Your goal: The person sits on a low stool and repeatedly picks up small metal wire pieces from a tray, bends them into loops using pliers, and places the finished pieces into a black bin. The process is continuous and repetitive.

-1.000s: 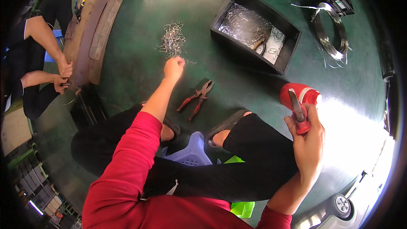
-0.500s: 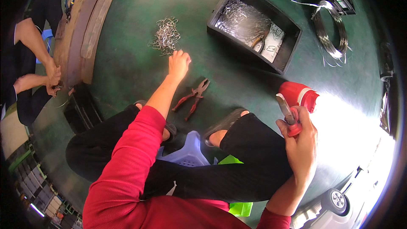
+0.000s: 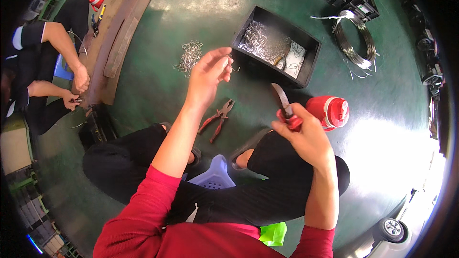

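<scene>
My right hand (image 3: 311, 139) is closed round a red-handled tool (image 3: 282, 97); my left hand (image 3: 204, 80), nearly closed, pinches a small wire hook (image 3: 235, 69). Beyond, on the green floor (image 3: 146, 98), lie pliers (image 3: 220, 117), then a heap of bent wires (image 3: 190, 57) left of a black box (image 3: 265, 68).

The held tool (image 3: 282, 99) is red-gripped, the hooks (image 3: 191, 56) silvery, the crate (image 3: 288, 32) black.
</scene>
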